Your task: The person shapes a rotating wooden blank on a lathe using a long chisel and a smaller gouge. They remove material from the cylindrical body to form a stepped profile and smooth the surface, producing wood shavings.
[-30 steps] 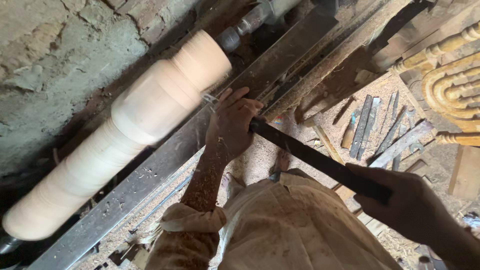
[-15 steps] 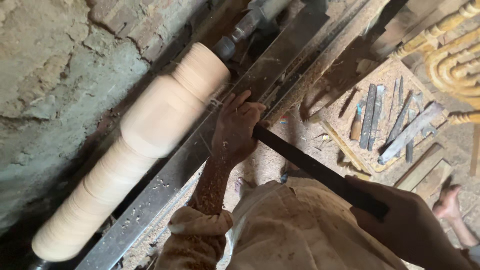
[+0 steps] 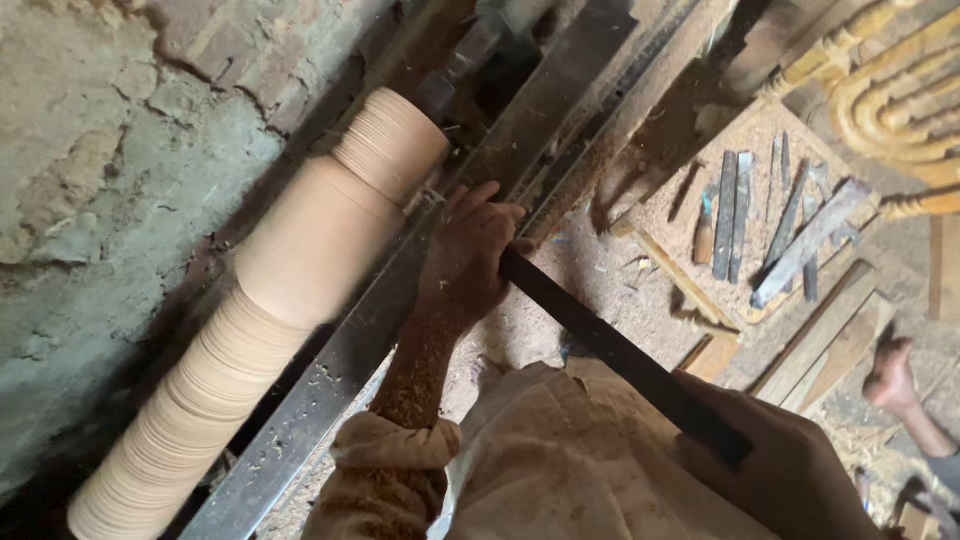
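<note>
A woodturner's left hand (image 3: 465, 262) closes its grip on the front of a long dark chisel (image 3: 620, 355), pressing it on the steel rest (image 3: 340, 370) against a pale wooden post (image 3: 300, 260) just beyond. The right hand (image 3: 790, 470) clamps the handle end. The middle looks smooth; both ends remain ridged, apparently unfinished.

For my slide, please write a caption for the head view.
Left hand steadies a long dark tool on the metal rest against a pale wooden cylinder; right hand grips its handle end.
</note>
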